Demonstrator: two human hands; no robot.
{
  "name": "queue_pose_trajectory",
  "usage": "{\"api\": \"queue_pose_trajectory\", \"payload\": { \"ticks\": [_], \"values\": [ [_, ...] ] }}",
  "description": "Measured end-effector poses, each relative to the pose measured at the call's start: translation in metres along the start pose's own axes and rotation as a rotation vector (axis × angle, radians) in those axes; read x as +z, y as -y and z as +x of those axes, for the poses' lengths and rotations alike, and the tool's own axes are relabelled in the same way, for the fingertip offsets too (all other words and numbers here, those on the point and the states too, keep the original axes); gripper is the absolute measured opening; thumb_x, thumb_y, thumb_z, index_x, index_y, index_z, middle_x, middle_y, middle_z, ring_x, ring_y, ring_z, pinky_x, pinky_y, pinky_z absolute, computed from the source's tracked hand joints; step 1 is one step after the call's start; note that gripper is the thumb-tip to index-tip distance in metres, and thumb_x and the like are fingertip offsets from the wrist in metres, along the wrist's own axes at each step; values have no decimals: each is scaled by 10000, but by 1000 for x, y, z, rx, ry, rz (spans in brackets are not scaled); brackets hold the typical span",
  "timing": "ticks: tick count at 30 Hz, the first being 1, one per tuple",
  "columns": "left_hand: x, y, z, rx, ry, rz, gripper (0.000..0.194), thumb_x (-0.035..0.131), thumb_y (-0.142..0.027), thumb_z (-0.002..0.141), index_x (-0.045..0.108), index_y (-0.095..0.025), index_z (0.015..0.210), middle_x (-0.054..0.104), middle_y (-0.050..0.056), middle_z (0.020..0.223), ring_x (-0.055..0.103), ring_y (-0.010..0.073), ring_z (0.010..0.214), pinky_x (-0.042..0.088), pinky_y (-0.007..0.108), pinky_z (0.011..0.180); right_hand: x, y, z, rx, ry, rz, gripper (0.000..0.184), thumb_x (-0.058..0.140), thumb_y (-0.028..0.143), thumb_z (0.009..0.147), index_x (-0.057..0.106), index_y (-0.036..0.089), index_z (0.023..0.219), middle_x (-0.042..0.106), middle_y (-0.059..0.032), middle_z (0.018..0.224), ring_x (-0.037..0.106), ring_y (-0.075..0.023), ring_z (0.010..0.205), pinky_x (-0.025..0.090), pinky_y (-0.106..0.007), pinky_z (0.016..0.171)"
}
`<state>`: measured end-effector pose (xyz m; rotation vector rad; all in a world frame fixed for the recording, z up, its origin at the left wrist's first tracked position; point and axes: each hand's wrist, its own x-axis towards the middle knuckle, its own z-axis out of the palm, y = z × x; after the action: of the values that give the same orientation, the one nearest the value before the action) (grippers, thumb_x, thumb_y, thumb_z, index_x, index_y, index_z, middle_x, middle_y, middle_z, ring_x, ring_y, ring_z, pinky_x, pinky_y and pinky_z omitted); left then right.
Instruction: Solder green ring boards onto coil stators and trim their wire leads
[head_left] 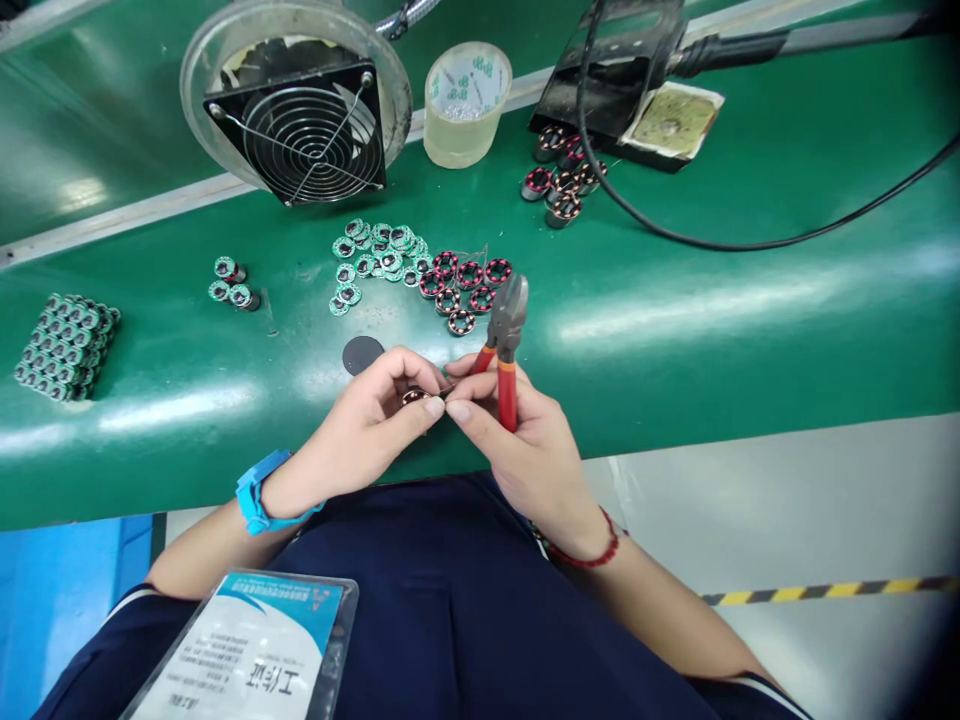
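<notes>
My left hand (382,410) is closed around a copper-wound motor stator (415,398), most of which the fingers hide. Fingertips of my right hand (517,420) meet the left thumb at the stator's edge, seemingly pinching a fine wire. Red-handled diagonal cutters (507,340) are tucked in my right hand, their jaws pointing up and away from me. Just beyond the hands lies a group of wound stators (469,276) with loose wire ends. Small green ring-shaped circuit boards (381,250) are scattered to their left. A dark round disc (363,355) lies beside my left hand.
Stacked green-topped stators (67,345) stand at far left, with several more (234,285) nearby. At the back are a fan (315,135), a tape roll (466,105), more stators (562,180) and a soldering stand with a sponge (675,120). A black cable (705,240) loops across the right.
</notes>
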<state>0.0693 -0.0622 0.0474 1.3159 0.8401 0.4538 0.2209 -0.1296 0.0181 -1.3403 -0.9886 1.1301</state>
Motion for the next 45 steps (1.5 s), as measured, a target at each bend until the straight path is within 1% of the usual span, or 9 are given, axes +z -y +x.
{"api": "queue_pose_trajectory", "payload": {
  "ticks": [4,7,10,12,19,22,25,32,45],
  "values": [
    [-2,0,0,-31,30,71,146,543,-289,949,522,-162,879,485,-23,785,455,80,701,383,224,625,0,-2,1,-25,-6,-32,55,666,275,845,669,254,794,639,-4,1001,631,-149,1019,503,-343,949],
    [-2,-2,0,-48,30,78,166,531,-312,953,525,-163,881,477,-29,758,443,79,674,375,221,603,-1,-4,3,-33,-58,-47,90,649,297,862,654,243,790,650,-14,1006,635,-171,1022,499,-387,965],
    [-3,-3,0,-72,14,34,149,532,-301,951,540,-159,908,498,-24,775,457,73,667,378,209,587,-9,-6,3,-46,-127,-96,95,630,307,881,655,242,817,652,-22,1057,645,-181,1018,493,-415,984],
    [-4,-3,0,-81,9,12,137,529,-286,954,559,-157,921,518,-21,792,470,66,671,385,200,592,-18,-8,3,-89,-132,-186,72,621,289,891,662,250,847,656,-22,1065,647,-180,1021,499,-404,976],
    [-9,1,-2,-89,-1,-75,198,523,-345,974,611,-172,936,538,-27,795,480,51,676,380,179,592,-49,-12,-4,-389,45,-665,75,616,175,872,637,210,935,662,-72,1053,649,-191,989,541,-351,857],
    [-9,-1,-3,-61,-10,-71,152,535,-287,971,606,-169,908,548,-34,804,470,38,675,377,169,593,-55,-14,-6,-517,102,-810,61,633,163,855,618,188,909,671,-95,1045,649,-202,942,543,-355,814],
    [-8,-3,-2,-58,-24,-66,148,526,-268,975,604,-167,900,543,-39,790,459,33,661,371,166,587,-56,-16,-6,-577,122,-903,53,644,162,849,608,175,885,677,-116,1042,643,-213,920,535,-361,783],
    [-6,-6,-3,-42,-17,-49,145,531,-267,968,602,-164,895,522,-48,739,440,37,634,355,175,577,-52,-16,-4,-613,138,-960,61,650,164,842,619,164,894,688,-128,1031,639,-221,887,534,-368,738],
    [-5,-8,-4,-46,-59,62,168,534,-306,944,597,-164,878,522,-26,712,426,72,600,343,216,559,-50,-15,-4,-641,139,-946,49,644,176,848,626,221,840,714,-56,929,614,-166,726,523,-321,633]
  ]
}}
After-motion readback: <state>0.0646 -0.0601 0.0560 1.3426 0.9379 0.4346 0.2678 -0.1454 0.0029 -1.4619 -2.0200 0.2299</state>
